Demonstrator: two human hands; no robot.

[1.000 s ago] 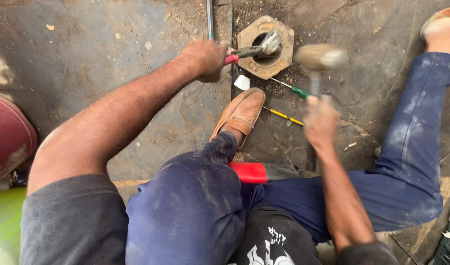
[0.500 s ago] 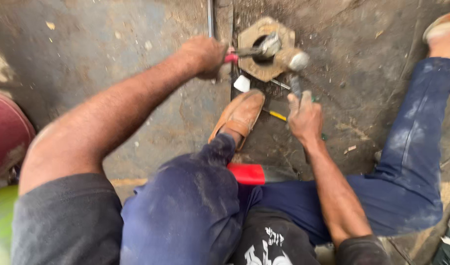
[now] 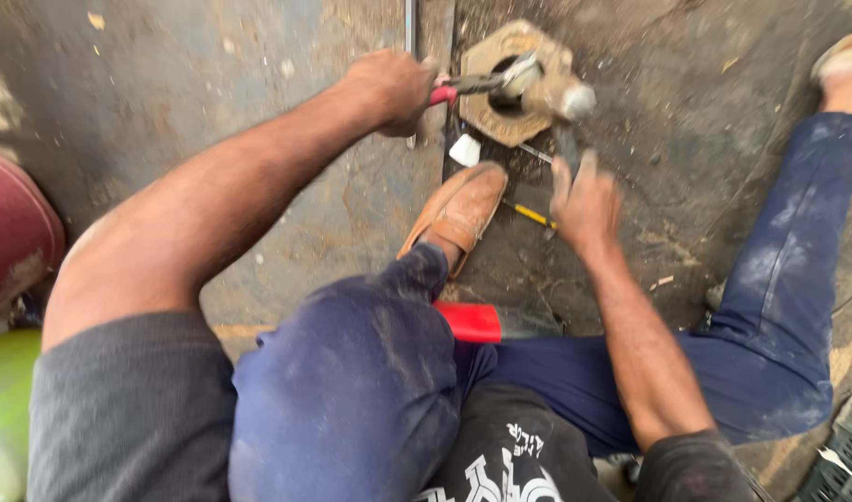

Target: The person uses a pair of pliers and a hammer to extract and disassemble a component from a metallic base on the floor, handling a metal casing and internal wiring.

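Head view: person sits on a stained concrete floor [image 3: 212, 139], legs spread, working at a hexagonal metal piece [image 3: 514, 79] lying on the floor ahead of the left shoe [image 3: 458, 212]

Left hand [image 3: 389, 91]: arm stretched forward; grip closed around the red handle of a chisel-like tool [image 3: 482, 84]; the tool's metal tip rests at the dark round hole in the middle of the hexagonal piece

Right hand [image 3: 586, 200]: grip wrapped tight on the dark handle of a hammer [image 3: 563, 112]; the hammer head, blurred, sits at the right edge of the hexagonal piece, touching or just beside the tool's end; I cannot tell which

Change: a second ago the hammer was raised, well apart from the piece, above the right hand; half a second ago it had come down near the rim; now the head meets the tool end; the left hand has kept the tool in the same place throughout

Meaning: a blow seems to be landing; the hexagonal piece has not visibly shifted on the floor

Nearby: yellow-handled screwdriver [image 3: 530, 215] on the floor between shoe and right hand; small white scrap [image 3: 465, 150] just below the piece; red block [image 3: 469, 322] under the left knee; thin metal rod [image 3: 411, 28] running away from the left hand
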